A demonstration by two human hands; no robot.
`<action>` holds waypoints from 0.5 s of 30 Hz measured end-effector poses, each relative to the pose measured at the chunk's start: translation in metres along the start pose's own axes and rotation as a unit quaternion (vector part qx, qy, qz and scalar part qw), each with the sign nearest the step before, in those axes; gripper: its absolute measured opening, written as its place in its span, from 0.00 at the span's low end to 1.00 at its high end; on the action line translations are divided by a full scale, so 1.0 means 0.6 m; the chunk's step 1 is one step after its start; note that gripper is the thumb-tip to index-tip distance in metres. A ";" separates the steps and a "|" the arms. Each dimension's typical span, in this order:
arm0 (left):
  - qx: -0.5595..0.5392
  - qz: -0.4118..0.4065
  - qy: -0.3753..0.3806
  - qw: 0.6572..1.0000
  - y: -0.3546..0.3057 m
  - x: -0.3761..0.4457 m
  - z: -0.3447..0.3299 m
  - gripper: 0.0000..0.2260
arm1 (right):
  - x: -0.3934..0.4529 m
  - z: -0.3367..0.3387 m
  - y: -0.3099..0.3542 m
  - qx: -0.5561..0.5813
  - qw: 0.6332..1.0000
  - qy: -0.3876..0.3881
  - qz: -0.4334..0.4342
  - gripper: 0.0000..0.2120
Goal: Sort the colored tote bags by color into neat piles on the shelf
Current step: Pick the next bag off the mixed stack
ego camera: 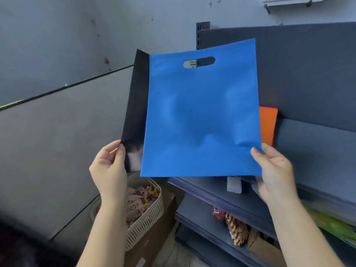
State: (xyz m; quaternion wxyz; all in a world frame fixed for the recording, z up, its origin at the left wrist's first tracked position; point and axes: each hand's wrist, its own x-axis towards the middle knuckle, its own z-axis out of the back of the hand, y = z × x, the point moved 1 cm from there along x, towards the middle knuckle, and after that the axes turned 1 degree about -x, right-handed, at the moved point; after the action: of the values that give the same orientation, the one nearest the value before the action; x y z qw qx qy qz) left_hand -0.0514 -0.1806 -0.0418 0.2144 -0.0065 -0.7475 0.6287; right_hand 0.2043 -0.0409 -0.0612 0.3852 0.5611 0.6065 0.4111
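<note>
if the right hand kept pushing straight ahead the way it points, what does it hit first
Probably the orange bag standing on the shelf just beyond the right hand and its blue bag; depth is unclear.

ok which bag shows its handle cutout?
The blue bag, in front; the black bag and orange bag only peek out behind it.

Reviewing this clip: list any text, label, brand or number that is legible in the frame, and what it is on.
None can be read.
Blue tote bag, black tote bag, orange tote bag: plain, no print in view.
Red packet on the lower shelf: print too small and blurred.
Patterned snack bag: pattern only, no legible words.
Items in the basket: printing too blurred.
</note>
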 end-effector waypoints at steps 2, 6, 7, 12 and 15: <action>-0.045 0.010 -0.044 0.998 -0.013 -0.025 0.051 0.10 | -0.027 -0.018 -0.016 0.017 0.999 0.033 -0.016 0.14; -0.071 -0.008 -0.133 0.989 -0.033 -0.071 0.161 0.11 | -0.092 -0.064 -0.037 0.051 0.991 0.117 -0.045 0.11; -0.076 -0.015 -0.155 0.985 -0.040 -0.082 0.189 0.11 | -0.109 -0.074 -0.042 0.060 0.987 0.137 -0.055 0.11; -0.063 -0.042 -0.243 0.967 -0.089 -0.133 0.333 0.12 | -0.199 -0.135 -0.063 0.070 0.964 0.227 -0.118 0.16; -0.058 -0.059 -0.295 0.952 -0.118 -0.157 0.413 0.11 | -0.252 -0.182 -0.075 0.081 0.943 0.286 -0.150 0.17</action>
State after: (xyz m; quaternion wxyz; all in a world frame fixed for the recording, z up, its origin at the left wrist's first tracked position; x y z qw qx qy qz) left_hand -0.0288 -0.4539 -0.0338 0.0209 0.2111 -0.8114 0.5446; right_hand 0.0979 -0.2004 -0.0623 0.2060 0.3521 0.7994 0.4410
